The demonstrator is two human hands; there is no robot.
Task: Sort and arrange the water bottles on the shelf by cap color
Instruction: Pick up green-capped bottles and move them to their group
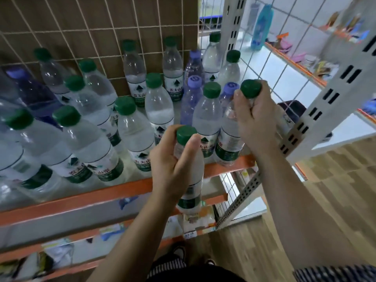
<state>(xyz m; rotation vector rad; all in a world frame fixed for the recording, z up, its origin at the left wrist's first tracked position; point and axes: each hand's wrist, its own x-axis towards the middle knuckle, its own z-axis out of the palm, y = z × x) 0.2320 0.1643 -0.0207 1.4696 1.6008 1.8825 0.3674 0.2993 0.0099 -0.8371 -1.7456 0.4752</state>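
My left hand [173, 157] grips a green-capped water bottle [192, 186] by its neck, just in front of the orange shelf edge [81, 197]. My right hand [254, 119] grips a second green-capped bottle [250, 88] near its cap, at the shelf's right end; most of its body is hidden behind the hand. Several green-capped bottles [130, 127] stand across the shelf. Three purple-capped bottles [191, 98] stand among them right of centre. A dark blue bottle [34, 92] lies at the far left.
A wire grid over a brown board [91, 27] backs the shelf. A white slotted upright [329, 102] rises on the right, close to my right hand. Lower shelves [61, 251] hold small packets. Another shelf unit [295, 64] with goods stands behind the grid. The floor is wood.
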